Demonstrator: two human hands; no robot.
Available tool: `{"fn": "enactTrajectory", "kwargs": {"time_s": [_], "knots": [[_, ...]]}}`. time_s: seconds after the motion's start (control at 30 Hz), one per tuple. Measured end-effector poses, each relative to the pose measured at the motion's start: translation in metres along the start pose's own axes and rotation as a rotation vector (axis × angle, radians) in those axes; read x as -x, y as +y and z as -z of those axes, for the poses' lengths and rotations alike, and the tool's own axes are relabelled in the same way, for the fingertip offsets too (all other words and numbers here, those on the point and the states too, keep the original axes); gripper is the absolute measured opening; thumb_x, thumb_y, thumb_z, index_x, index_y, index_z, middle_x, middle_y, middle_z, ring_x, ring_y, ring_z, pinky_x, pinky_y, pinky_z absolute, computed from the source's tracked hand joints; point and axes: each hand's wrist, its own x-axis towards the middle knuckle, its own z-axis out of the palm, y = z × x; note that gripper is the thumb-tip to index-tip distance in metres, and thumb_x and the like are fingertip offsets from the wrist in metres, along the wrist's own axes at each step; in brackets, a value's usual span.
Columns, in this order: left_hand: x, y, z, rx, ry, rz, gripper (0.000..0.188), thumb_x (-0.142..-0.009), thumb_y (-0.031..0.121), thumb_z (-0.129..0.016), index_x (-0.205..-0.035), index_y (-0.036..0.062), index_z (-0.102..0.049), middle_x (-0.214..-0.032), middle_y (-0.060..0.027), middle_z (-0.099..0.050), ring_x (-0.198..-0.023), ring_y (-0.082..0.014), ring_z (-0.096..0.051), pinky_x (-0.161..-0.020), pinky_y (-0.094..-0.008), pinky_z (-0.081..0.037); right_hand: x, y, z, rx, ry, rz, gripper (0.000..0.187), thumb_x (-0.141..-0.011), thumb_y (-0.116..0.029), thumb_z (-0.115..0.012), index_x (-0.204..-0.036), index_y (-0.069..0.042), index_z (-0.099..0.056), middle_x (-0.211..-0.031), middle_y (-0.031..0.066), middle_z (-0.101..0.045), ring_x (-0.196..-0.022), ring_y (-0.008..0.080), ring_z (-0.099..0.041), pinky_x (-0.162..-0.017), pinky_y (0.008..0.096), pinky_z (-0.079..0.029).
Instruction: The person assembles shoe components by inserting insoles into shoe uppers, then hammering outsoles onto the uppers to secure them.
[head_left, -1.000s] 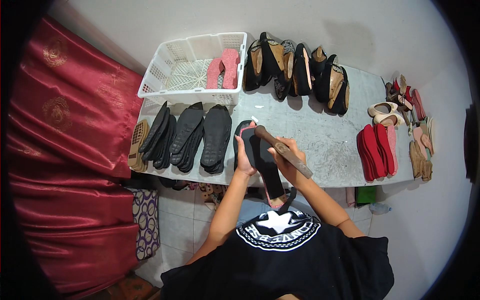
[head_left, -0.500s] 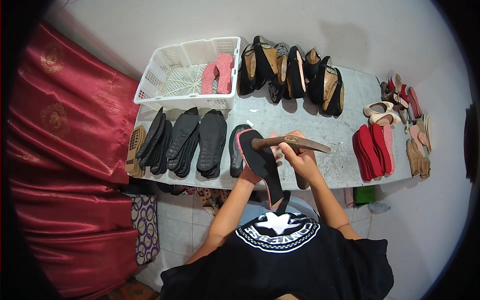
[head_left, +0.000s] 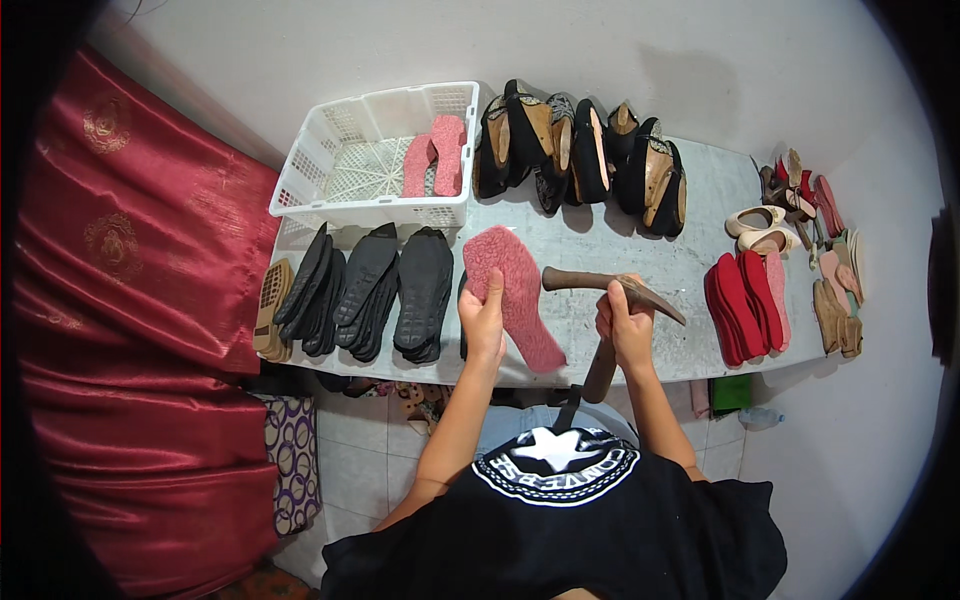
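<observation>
My left hand [head_left: 482,322] grips a pink insole [head_left: 508,285], thumb on its speckled pink face, which is turned up. The insole is tilted, its broad end away from me and its narrow end pointing down to the right. Closed around a cobbler's hammer [head_left: 582,281] is my right hand [head_left: 630,328], a little to the right of the insole. The hammer's round face points left toward the insole without touching it, and its wooden handle hangs down below my fingers. A black sole behind my left hand is mostly hidden.
Stacks of black soles [head_left: 422,290] and tan soles [head_left: 273,320] line the table's left. Behind them stands a white plastic basket [head_left: 375,210] holding pink pieces. Black shoes [head_left: 590,150] stand at the back; red insoles [head_left: 738,305] and cream shoes [head_left: 757,220] lie right. A red curtain [head_left: 150,330] hangs left.
The insole has been turned over from its black face to its pink face. My right hand and the hammer have moved away from it, slightly right and down.
</observation>
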Motion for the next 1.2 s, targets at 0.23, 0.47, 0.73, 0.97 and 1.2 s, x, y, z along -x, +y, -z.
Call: {"fn": "enactTrajectory", "kwargs": {"time_s": [0.23, 0.47, 0.73, 0.97, 1.2], "knots": [[0.016, 0.0, -0.006, -0.226, 0.073, -0.253, 0.025, -0.082, 0.011, -0.062, -0.103, 0.0003, -0.053, -0.098, -0.0049, -0.058, -0.086, -0.0102, -0.055, -0.078, -0.0249, -0.043, 0.024, 0.012, -0.001, 0.227, -0.026, 0.211, 0.022, -0.084, -0.017, -0.059, -0.099, -0.003, -0.05, -0.068, -0.0008, -0.05, -0.055, 0.0038, -0.045, -0.048, 0.0182, -0.037], [0.018, 0.013, -0.005, 0.328, -0.196, 0.219, 0.03, -0.09, 0.02, -0.05, -0.115, 0.0044, -0.048, -0.108, -0.0064, -0.055, -0.1, -0.0166, -0.053, -0.089, -0.033, -0.042, 0.035, -0.005, -0.011, 0.716, -0.098, 0.557, 0.029, -0.081, -0.016, -0.064, -0.102, -0.001, -0.051, -0.08, 0.0073, -0.058, -0.064, 0.0117, -0.054, -0.058, 0.0242, -0.044], [0.016, 0.017, -0.002, 0.406, -0.488, 0.295, 0.059, -0.09, 0.038, -0.039, -0.135, 0.0031, -0.021, -0.135, -0.0194, -0.032, -0.116, -0.0345, -0.043, -0.095, -0.0476, -0.038, 0.038, -0.019, -0.018, 0.779, -0.179, 0.506, 0.03, -0.079, -0.015, -0.066, -0.102, -0.002, -0.051, -0.079, 0.0094, -0.061, -0.064, 0.0125, -0.058, -0.056, 0.0244, -0.046], [0.01, 0.011, 0.007, 0.35, -0.551, 0.318, 0.066, -0.088, 0.049, -0.038, -0.132, 0.0022, -0.027, -0.129, -0.0175, -0.038, -0.111, -0.0281, -0.047, -0.086, -0.0396, -0.046, 0.039, -0.023, -0.015, 0.796, -0.232, 0.461, 0.029, -0.077, -0.012, -0.068, -0.1, -0.003, -0.053, -0.075, 0.0084, -0.062, -0.061, 0.0127, -0.061, -0.053, 0.0242, -0.046], [0.002, 0.011, 0.0, 0.31, -0.413, 0.251, 0.086, -0.077, 0.073, -0.029, -0.13, 0.0052, -0.029, -0.121, -0.0173, -0.046, -0.096, -0.0267, -0.055, -0.069, -0.0405, -0.053, 0.044, -0.029, -0.023, 0.88, -0.416, 0.398, 0.03, -0.075, -0.01, -0.069, -0.099, -0.003, -0.054, -0.073, 0.009, -0.061, -0.059, 0.0133, -0.06, -0.052, 0.0244, -0.046]]}}
